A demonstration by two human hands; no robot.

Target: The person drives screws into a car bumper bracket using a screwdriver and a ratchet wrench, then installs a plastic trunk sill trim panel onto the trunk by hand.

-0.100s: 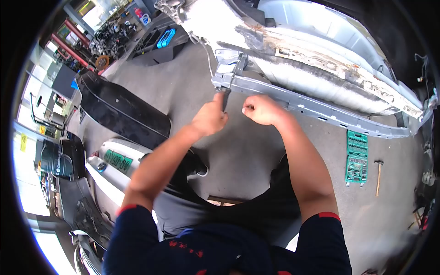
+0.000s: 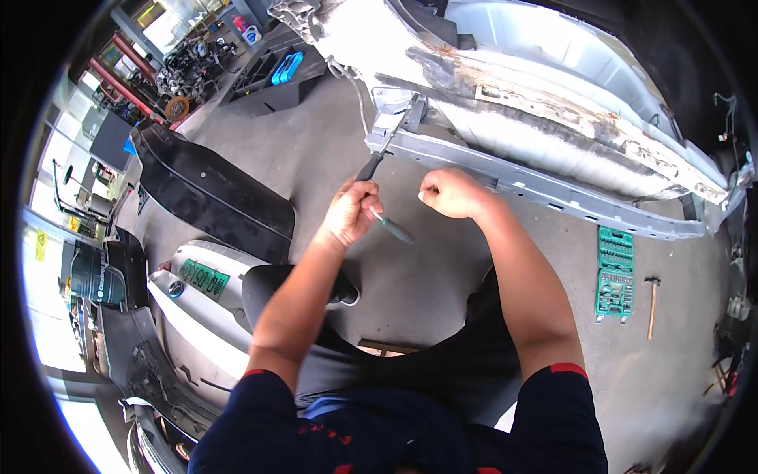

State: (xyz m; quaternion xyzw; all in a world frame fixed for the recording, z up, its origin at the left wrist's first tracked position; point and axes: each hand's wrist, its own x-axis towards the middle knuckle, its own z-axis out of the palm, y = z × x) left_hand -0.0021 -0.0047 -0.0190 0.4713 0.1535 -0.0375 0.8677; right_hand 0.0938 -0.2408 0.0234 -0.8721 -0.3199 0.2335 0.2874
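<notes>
My left hand (image 2: 351, 212) is closed around a hand tool with a thin metal shank and a green-and-dark handle (image 2: 397, 229), which sticks out to the lower right. Above the fist, a black grip (image 2: 369, 167) with a long metal shaft (image 2: 399, 126) slants up to the bracket (image 2: 391, 110) at the end of a grey bumper beam (image 2: 505, 175). Whether the fingers hold this grip too is unclear. My right hand (image 2: 452, 192) hovers just below the beam with curled fingers; anything inside them is hidden.
The stripped white car body (image 2: 521, 118) rises behind the beam. On the floor at right lie a green socket set (image 2: 614, 272) and a hammer (image 2: 652, 308). To the left are a black panel (image 2: 209, 186) and a white bumper cover (image 2: 229, 316) with a green plate.
My left hand has drawn down and left from the beam's end, exposing the black grip and the green-and-dark handle. My right hand has barely moved.
</notes>
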